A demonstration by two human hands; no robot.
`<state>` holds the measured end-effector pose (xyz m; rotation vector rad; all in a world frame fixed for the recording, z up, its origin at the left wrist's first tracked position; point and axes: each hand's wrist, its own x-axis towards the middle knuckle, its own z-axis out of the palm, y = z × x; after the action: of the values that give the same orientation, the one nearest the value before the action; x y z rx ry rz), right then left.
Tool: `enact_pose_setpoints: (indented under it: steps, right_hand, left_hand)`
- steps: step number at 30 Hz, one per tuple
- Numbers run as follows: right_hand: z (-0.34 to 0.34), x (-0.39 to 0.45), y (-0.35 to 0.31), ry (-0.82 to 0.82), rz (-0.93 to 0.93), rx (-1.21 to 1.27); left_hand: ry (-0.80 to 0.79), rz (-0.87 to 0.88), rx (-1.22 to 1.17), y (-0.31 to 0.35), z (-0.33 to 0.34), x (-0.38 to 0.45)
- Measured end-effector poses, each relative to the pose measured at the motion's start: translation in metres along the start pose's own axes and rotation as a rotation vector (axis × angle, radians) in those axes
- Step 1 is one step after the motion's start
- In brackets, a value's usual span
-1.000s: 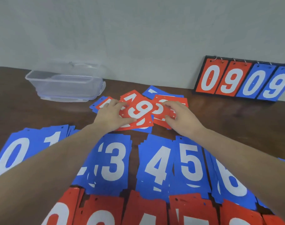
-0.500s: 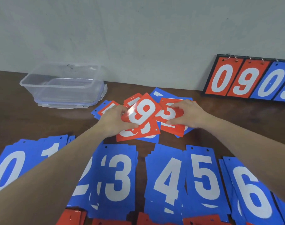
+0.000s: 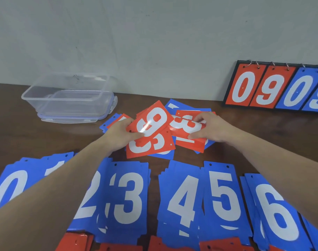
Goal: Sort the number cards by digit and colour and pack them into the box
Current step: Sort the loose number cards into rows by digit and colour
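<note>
Centre of the table, the unsorted heap of number cards, and right on top of it a red 9 card (image 3: 151,122), tilted up off the pile. The left hand (image 3: 121,134) has it pinched by its near-left corner, thumb on the face, fingers curled underneath. Just below it lies a red 3 card (image 3: 151,145), flat on the heap and partly covered by the 9. To the right, the right hand (image 3: 209,127) is curled round another red card (image 3: 188,125), thumb on the near edge, fingers over the far edge; its digit, turned sideways, looks like a 3. Blue cards poke out from under the heap on every side.

Nearer the camera, a row of sorted blue stacks: blue 0 (image 3: 8,189), a 1 mostly hidden behind the left forearm, a 2 half hidden, blue 3 (image 3: 129,198), blue 4 (image 3: 181,200), blue 5 (image 3: 223,196), blue 6 (image 3: 275,212). Red stacks (image 3: 76,241) peek in along the bottom edge.

Back left, the clear plastic box (image 3: 71,98) sits on its lid, open, well apart from the heap. Far right, a flip scoreboard (image 3: 274,86) leans on the wall showing 0, 9, 0, 9.
</note>
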<state>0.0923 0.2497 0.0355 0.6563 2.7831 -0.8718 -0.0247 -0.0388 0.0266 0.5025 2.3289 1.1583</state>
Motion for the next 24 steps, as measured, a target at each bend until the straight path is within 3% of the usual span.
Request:
enact_pose_setpoints:
  steps: [11,15,20,24]
  right_hand:
    - [-0.008,-0.039,0.032,0.238,-0.013,0.005]
    - [-0.011,-0.05,0.035,0.18,-0.045,0.242]
    - [-0.017,-0.069,0.034,0.219,0.027,0.694]
    - [-0.02,-0.087,0.038,0.294,0.043,0.787]
  left_hand:
    - [0.036,-0.029,-0.011,0.003,0.001,-0.001]
    - [0.077,-0.047,-0.158,0.008,-0.003,-0.002]
    - [0.18,0.012,-0.459,0.029,0.004,-0.018]
    - [0.179,-0.001,-0.596,0.041,0.014,-0.038]
